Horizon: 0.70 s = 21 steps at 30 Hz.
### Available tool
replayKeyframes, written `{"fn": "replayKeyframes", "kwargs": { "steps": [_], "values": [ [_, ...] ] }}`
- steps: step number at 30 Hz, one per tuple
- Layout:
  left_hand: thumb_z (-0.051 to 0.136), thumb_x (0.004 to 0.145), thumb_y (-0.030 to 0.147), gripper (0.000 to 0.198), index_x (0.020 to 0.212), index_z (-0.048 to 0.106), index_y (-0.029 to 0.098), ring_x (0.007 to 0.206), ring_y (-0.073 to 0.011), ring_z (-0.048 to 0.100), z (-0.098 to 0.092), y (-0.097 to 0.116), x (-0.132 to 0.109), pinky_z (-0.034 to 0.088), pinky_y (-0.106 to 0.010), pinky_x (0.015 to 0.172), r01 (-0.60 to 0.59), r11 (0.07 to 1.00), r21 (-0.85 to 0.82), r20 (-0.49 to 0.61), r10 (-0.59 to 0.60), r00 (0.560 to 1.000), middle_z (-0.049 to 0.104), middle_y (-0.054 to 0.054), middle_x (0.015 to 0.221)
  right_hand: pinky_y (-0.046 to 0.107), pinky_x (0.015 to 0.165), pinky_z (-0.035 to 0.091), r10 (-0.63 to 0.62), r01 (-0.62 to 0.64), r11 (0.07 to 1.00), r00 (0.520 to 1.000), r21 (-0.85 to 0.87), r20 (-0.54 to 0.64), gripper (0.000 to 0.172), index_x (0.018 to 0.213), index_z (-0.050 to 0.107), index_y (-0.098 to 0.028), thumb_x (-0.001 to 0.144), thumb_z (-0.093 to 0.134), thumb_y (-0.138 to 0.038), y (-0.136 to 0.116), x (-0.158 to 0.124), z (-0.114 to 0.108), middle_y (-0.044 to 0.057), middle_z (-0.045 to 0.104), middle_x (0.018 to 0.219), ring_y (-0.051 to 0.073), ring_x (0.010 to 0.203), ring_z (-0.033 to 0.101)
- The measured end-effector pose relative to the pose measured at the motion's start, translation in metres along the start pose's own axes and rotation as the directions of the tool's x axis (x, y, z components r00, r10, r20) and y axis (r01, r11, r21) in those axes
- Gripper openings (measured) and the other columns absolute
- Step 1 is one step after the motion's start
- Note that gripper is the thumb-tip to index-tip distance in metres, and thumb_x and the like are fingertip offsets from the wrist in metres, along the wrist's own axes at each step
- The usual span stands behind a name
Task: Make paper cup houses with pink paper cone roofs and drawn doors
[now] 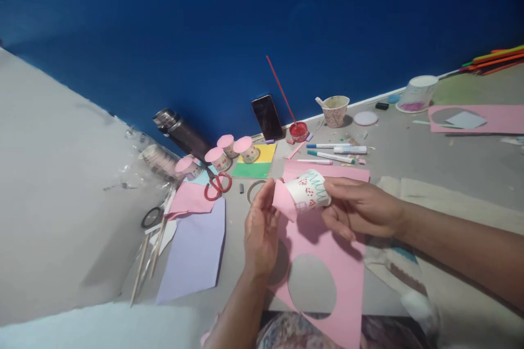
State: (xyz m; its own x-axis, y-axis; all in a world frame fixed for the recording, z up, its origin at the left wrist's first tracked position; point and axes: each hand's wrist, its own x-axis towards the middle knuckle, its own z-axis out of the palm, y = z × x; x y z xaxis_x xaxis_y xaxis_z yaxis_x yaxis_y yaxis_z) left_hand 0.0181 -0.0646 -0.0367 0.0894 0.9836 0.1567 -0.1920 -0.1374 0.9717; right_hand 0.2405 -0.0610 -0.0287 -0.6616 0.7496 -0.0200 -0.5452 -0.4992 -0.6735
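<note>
A white paper cup (309,192) with red and green drawings lies tilted on its side in the air, a pink paper disc (285,200) at its left end. My right hand (356,204) grips the cup's other end between thumb and fingers. Around the disc's left edge are the fingers of my left hand (262,229), partly hidden behind it. Below both hands lies a pink sheet (347,283) with round holes cut out. Several similar cups with pink tops, such as one decorated cup (248,154), stand at the back left.
Red-handled scissors (218,186), a lilac sheet (196,253) and wooden sticks (141,270) lie to the left. A dark flask (184,133) and a phone (267,117) are at the wall. Markers (331,156), a red paint pot (298,131) and a cloth (450,262) are also here.
</note>
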Motion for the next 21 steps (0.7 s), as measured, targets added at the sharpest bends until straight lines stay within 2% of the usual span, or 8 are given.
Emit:
{"fn": "replayKeyframes", "kwargs": {
  "steps": [2, 6, 9, 12, 17, 21],
  "values": [
    [0.06, 0.098, 0.064, 0.057, 0.143, 0.066, 0.029, 0.149, -0.033, 0.052, -0.0003, 0.0005, -0.0006, 0.049, -0.044, 0.117, -0.023, 1.0, -0.017, 0.012, 0.023, 1.0, 0.057, -0.012, 0.159, 0.015, 0.042, 0.051, -0.02, 0.02, 1.0, 1.0, 0.0, -0.008, 0.031, 0.125, 0.053, -0.017, 0.106, 0.059, -0.04, -0.0029, 0.0003, -0.0014, 0.001, 0.069, 0.058, 0.014, 0.045, 0.065],
    [0.08, 0.089, 0.052, 0.062, 0.146, 0.064, 0.033, 0.15, -0.0342, 0.05, 0.0012, 0.0044, -0.0011, 0.051, -0.04, 0.115, -0.218, 0.969, 0.113, 0.072, 0.211, 0.975, 0.053, -0.01, 0.163, 0.015, 0.041, 0.051, -0.041, 0.042, 0.999, 0.999, 0.015, -0.023, 0.028, 0.126, 0.055, -0.016, 0.105, 0.06, -0.034, -0.0053, 0.0019, -0.001, 0.002, 0.071, 0.063, 0.013, 0.044, 0.065],
    [0.079, 0.09, 0.051, 0.062, 0.148, 0.063, 0.035, 0.15, -0.0319, 0.05, 0.0004, 0.0048, 0.0002, 0.05, -0.04, 0.116, -0.276, 0.941, 0.195, 0.086, 0.264, 0.961, 0.052, -0.01, 0.163, 0.016, 0.039, 0.051, -0.025, 0.027, 0.999, 0.998, 0.03, -0.061, 0.029, 0.127, 0.055, -0.016, 0.104, 0.061, -0.033, -0.0041, 0.0026, -0.0001, 0.005, 0.075, 0.073, 0.013, 0.044, 0.067],
    [0.078, 0.092, 0.05, 0.061, 0.149, 0.062, 0.036, 0.153, -0.0309, 0.046, -0.0016, 0.0034, 0.0022, 0.048, -0.041, 0.118, -0.33, 0.909, 0.253, 0.106, 0.313, 0.944, 0.053, -0.009, 0.163, 0.016, 0.038, 0.051, -0.008, 0.01, 0.999, 0.997, 0.032, -0.075, 0.027, 0.127, 0.055, -0.016, 0.106, 0.058, -0.031, -0.0017, 0.003, 0.001, 0.004, 0.074, 0.071, 0.014, 0.044, 0.067],
    [0.076, 0.095, 0.042, 0.048, 0.142, 0.067, 0.038, 0.155, -0.0275, 0.044, -0.004, 0.0024, 0.0044, 0.039, -0.045, 0.126, -0.417, 0.825, 0.382, 0.162, 0.384, 0.909, 0.057, -0.007, 0.16, 0.017, 0.037, 0.051, 0.017, -0.013, 0.999, 0.995, 0.047, -0.102, 0.023, 0.128, 0.056, -0.017, 0.107, 0.052, -0.028, 0.0008, 0.0033, 0.0023, 0.007, 0.077, 0.079, 0.015, 0.044, 0.068],
    [0.073, 0.096, 0.047, 0.054, 0.147, 0.062, 0.034, 0.153, -0.0294, 0.044, -0.0044, 0.0011, 0.0029, 0.041, -0.049, 0.123, -0.455, 0.781, 0.426, 0.157, 0.432, 0.888, 0.053, -0.011, 0.16, 0.016, 0.039, 0.052, 0.024, -0.021, 0.999, 0.995, 0.025, -0.1, 0.024, 0.122, 0.056, -0.016, 0.112, 0.04, -0.03, 0.0012, 0.0026, 0.0021, 0.005, 0.07, 0.059, 0.016, 0.042, 0.067]
  ]
}}
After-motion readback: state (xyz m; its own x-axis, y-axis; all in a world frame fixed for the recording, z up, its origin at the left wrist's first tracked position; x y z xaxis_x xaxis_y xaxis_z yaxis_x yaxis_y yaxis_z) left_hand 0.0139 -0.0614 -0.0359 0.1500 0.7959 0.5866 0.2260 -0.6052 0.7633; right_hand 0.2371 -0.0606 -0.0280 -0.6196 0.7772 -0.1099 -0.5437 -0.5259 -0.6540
